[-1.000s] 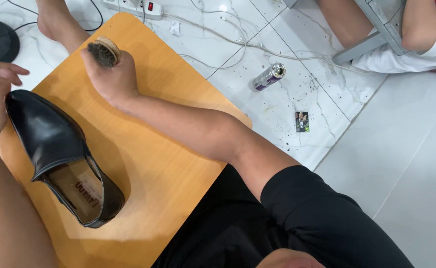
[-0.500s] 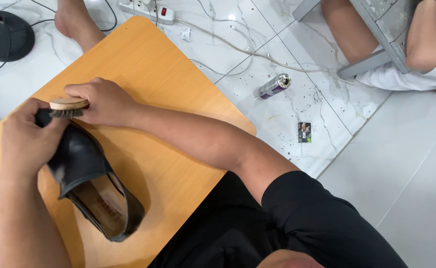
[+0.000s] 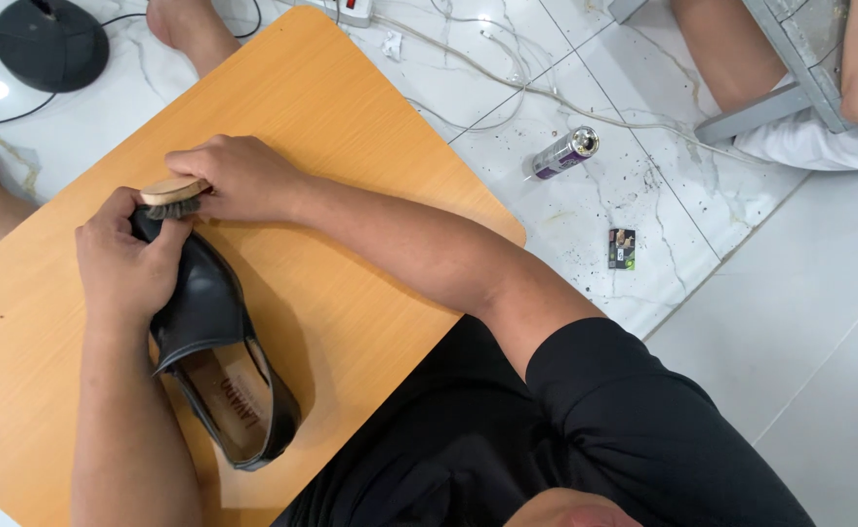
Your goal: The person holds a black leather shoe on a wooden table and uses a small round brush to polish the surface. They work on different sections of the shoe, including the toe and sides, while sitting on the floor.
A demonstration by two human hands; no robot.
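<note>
The right hand (image 3: 239, 178) is clenched around a small wooden-backed shoe brush (image 3: 173, 195), whose dark bristles press against the toe of a black leather loafer (image 3: 216, 342). Most of the brush handle is buried under the fingers; only its pale rounded end and a strip of bristle show. The left hand (image 3: 124, 263) grasps the front of the loafer from above, fingers wrapped over the vamp, so the toe cap itself is largely covered and where bristle meets leather is hard to make out. The shoe lies on a light wooden tabletop (image 3: 351, 176), heel toward the wearer of the camera, its tan insole open to view; the sole cannot be seen.

The tabletop runs off the left and bottom edges. The person's black shirt (image 3: 634, 439) fills the lower right.

On the white marbled tile floor (image 3: 790, 322) beyond the table lie a silver and purple spray can (image 3: 565, 152) on its side, and near it a small dark packet (image 3: 622, 248) too small to identify. White cables (image 3: 507, 78) trail across the tiles. A black round base (image 3: 50, 44) sits at the top left, partly cut off. Bare feet (image 3: 190, 27) show beside the table's far edge, and another person's leg (image 3: 731, 59) with a grey frame (image 3: 799, 78) is cropped at the top right.
</note>
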